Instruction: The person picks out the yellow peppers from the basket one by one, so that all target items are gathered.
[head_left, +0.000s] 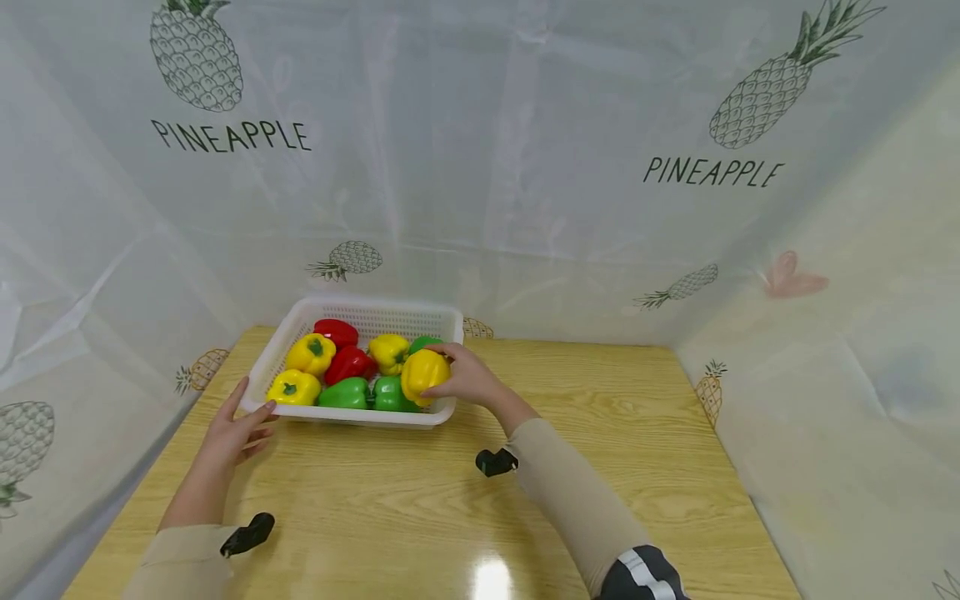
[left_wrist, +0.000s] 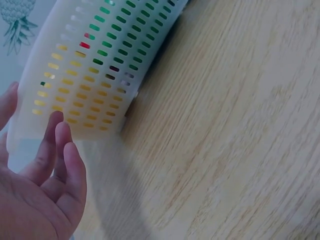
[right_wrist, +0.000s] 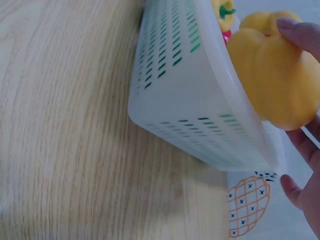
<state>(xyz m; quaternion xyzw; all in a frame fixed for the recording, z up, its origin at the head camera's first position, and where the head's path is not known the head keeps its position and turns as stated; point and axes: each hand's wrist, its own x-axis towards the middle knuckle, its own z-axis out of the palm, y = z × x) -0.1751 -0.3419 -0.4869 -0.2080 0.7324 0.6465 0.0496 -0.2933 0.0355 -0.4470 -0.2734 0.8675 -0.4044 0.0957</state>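
A white plastic basket holds several bell peppers, including a red pepper, a green pepper and a yellow pepper. My right hand grips another yellow bell pepper between thumb and fingers, at the basket's right end. In the right wrist view this pepper is level with the rim and overlaps it. At the basket's front left corner, my left hand touches the rim with thumb and fingers spread. In the left wrist view its other fingers hang loosely beside the slotted wall.
The basket stands at the back left of a wooden table. Behind and beside the table hangs a pale sheet printed with pineapples. A black strap end sticks out from the right wrist, another from the left.
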